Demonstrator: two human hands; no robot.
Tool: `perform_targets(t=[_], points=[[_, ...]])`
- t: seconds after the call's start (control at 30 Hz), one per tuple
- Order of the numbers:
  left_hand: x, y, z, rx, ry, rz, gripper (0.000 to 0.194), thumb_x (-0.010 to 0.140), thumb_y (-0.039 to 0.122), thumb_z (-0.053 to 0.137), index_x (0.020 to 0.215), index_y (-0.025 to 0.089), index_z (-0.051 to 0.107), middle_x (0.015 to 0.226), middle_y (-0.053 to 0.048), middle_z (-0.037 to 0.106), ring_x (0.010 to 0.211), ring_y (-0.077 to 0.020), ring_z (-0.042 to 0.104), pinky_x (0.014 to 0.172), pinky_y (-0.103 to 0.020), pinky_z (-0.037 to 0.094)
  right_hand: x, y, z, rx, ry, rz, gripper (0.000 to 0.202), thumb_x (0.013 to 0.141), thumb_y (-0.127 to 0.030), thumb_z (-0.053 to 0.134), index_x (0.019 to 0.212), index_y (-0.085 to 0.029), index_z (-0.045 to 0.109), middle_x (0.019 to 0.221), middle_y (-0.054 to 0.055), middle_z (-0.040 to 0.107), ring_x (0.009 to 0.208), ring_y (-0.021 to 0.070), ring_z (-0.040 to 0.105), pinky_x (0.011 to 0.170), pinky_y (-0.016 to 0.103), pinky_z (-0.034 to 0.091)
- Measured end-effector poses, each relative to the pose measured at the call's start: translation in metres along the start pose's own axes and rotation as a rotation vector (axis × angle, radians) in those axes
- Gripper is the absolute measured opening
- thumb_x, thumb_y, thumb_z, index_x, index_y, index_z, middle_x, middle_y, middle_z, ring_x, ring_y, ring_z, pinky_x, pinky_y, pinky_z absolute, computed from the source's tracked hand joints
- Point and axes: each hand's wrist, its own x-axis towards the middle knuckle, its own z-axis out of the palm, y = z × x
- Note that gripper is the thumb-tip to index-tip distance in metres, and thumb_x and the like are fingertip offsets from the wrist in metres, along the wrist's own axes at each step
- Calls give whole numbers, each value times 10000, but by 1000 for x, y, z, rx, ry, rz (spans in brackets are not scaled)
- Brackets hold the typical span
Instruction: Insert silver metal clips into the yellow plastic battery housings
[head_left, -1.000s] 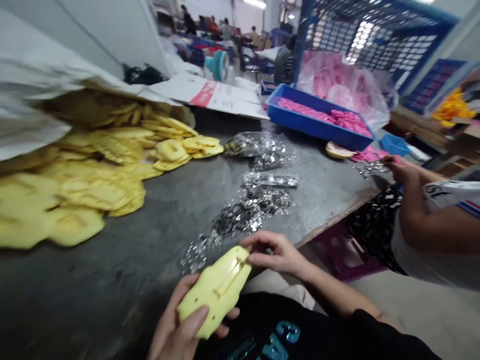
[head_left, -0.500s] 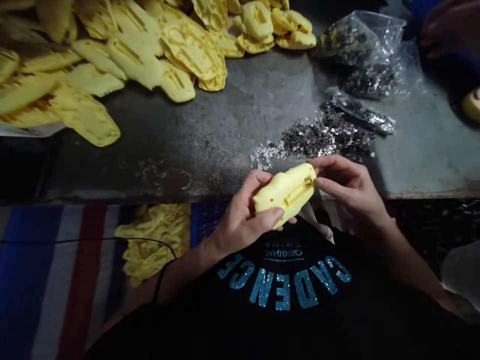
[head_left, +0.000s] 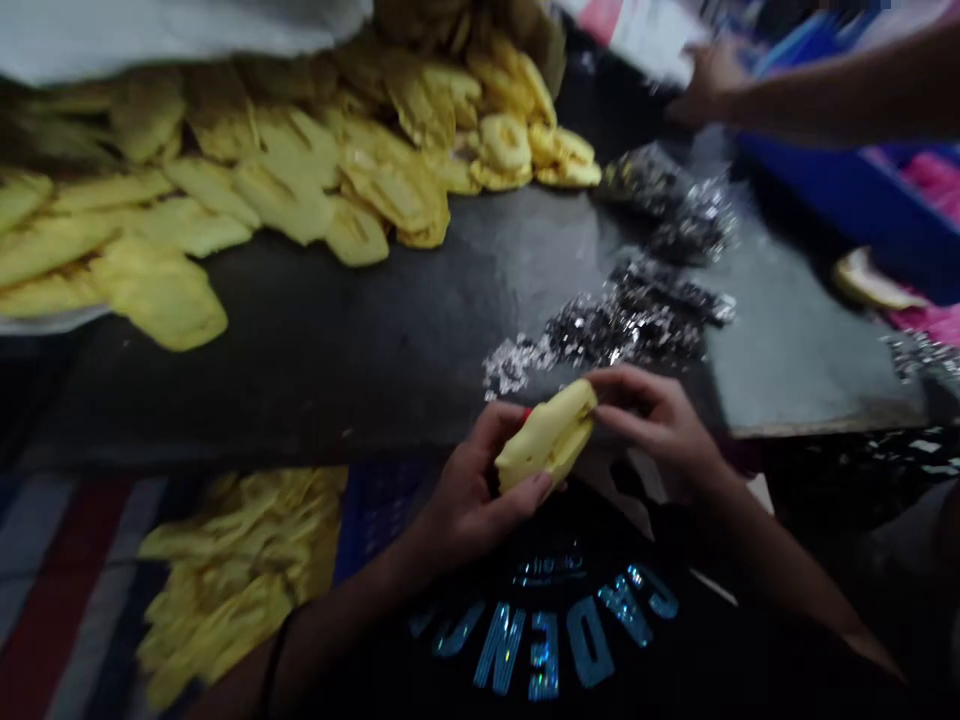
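My left hand is closed around a pale yellow plastic shell, with the thumb along its near side. The shell is tilted, its recessed slot facing up and to the right. At the shell's far right end, my right hand has thumb and forefinger pinched against the slot's end. Whatever sits between those fingertips is hidden and blurred. Just beyond the hands lies a heap of small shiny metal pieces on the dark tabletop.
Yellow shells are piled at the back left, with more in a pile below the table edge. Clear bags of metal pieces lie beyond the heap. Another person's arm reaches over a blue crate at right.
The view has tilted up and blurred, bringing another person's arm and the blue crate into sight. Both hands keep their hold, and the shell is turned more on its side.
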Motion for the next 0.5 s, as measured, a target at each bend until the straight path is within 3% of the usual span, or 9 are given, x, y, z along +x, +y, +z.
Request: perform_targets(t=[0.2,0.33,0.5], points=[[6,1,2,-44,135,-207,603,925,595,903,1299,263,567,1140,-41,799,878,-241,839,669,-268,653,13,18,4,-61,2,-7,415,993,-503,840,1293,-216,850,1078,59,879,841,165,733,741,300,552],[7,0,3,-37,156,-211,670,896,643,912,1298,260,537,1055,-25,798,806,-246,846,654,-277,642,15,21,8,-50,3,-23,426,999,-519,832,1290,-209,858,1081,61,883,816,157,713,723,288,524],[7,-5,1,-37,177,-192,721,882,673,914,1329,258,531,1112,-65,832,904,-274,857,652,-280,643,16,21,10,0,-15,-6,455,983,-532,848,1304,-209,852,1060,53,873,833,161,715,754,293,535]])
